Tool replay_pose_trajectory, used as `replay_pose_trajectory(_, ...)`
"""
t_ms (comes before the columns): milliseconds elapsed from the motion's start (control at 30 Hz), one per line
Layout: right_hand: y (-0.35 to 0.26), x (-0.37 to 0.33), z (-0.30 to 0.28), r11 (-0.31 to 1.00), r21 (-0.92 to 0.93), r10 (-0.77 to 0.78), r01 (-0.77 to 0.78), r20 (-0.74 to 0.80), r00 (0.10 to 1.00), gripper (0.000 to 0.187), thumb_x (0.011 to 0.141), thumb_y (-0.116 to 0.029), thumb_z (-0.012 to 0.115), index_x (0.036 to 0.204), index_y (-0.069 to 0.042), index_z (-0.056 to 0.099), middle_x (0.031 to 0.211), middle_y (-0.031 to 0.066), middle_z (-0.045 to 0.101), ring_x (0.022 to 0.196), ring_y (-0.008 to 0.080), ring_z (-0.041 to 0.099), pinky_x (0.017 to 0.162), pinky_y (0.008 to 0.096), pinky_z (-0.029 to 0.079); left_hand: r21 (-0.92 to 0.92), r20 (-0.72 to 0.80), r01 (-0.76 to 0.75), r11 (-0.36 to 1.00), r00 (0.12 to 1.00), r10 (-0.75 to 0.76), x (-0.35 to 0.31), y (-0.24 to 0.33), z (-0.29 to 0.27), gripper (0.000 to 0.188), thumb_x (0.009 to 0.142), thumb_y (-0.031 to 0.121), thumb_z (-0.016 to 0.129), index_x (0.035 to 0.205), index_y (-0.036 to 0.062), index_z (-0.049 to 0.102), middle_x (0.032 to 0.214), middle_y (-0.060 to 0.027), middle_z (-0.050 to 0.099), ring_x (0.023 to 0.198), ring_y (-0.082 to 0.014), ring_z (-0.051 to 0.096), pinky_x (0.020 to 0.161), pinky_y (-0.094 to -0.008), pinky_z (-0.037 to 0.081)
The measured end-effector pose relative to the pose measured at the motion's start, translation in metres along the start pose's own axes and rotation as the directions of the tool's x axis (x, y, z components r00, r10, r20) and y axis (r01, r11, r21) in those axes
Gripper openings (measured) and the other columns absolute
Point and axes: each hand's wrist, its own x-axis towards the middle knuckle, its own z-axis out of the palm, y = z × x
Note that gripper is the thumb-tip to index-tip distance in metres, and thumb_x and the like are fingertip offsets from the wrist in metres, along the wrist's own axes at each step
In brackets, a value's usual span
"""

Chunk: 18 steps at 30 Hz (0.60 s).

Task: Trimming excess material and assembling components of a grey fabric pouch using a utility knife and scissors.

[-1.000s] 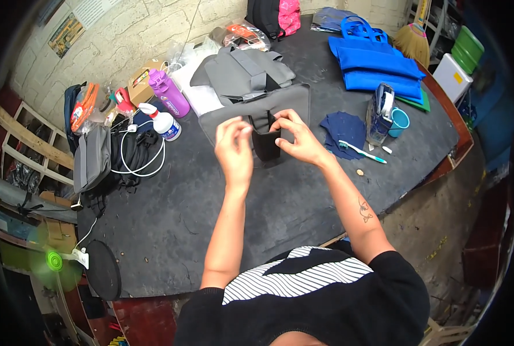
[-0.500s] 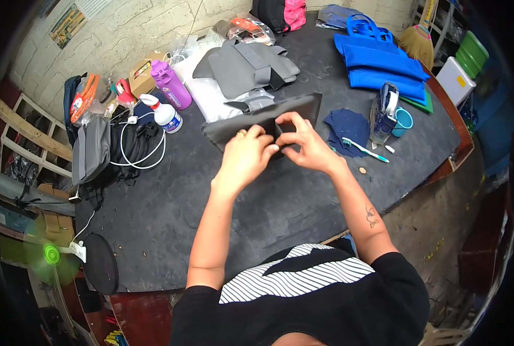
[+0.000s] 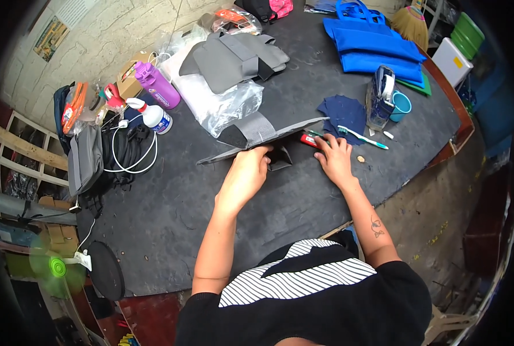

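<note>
A grey fabric panel (image 3: 303, 126) with a wide grey strap across its back stands tilted over the table. My left hand (image 3: 247, 172) is closed on its near lower edge. Beside those fingers a dark folded flap (image 3: 281, 160) hangs open from the panel's black underside. To the right, my right hand (image 3: 336, 158) rests low over the table with its fingers apart. Its fingertips reach a small red object (image 3: 310, 140), partly covered, whose kind I cannot make out. Close by lie a toothbrush (image 3: 363, 138) and a dark blue cloth piece (image 3: 343, 114).
A tape dispenser (image 3: 380, 99) and a teal cup (image 3: 401, 106) stand at the right. Blue bags (image 3: 375, 49) lie behind them. Farther left are grey fabric pieces (image 3: 225, 63), clear plastic (image 3: 234, 106), a purple bottle (image 3: 157, 86), a spray bottle (image 3: 156, 117) and a white cable (image 3: 114, 151).
My right hand has left the fabric panel and moved right and down to the red object. The panel has tipped, showing its strap, while my left hand keeps hold of it.
</note>
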Motion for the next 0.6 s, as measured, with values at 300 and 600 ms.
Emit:
replay_pose_trajectory(300,0.004,-0.002,-0.007,0.991,0.086,0.095,-0.104,0.098,0.991,0.038,0.069,-0.018,0.078,0.101,-0.008,0.059,0.101,0.0100,0.051,0.099,0.0314,0.050,0.083,0.0415,0.040,0.190,0.086,0.203,0.960,0.971,-0.222,0.016,0.028,-0.010,0.017,0.083,0.015,0.065,0.084,-0.0017,0.068,0.064,-0.0133,0.062,0.058,-0.0187,0.062,0.061,-0.0345,0.048)
replay_pose_trajectory(600,-0.011,0.007,-0.077,0.927,0.250,0.279,-0.279,0.037,0.960,0.018,0.087,0.000,0.052,0.105,-0.002,0.056,0.101,0.0193,0.060,0.091,0.0359,0.060,0.077,0.0430,0.047,-0.019,0.000,0.143,0.990,0.990,-0.143,0.001,0.015,0.012,0.013,0.094,0.008,0.052,0.093,-0.0044,0.057,0.072,-0.0097,0.060,0.059,-0.0145,0.059,0.057,-0.0294,0.050)
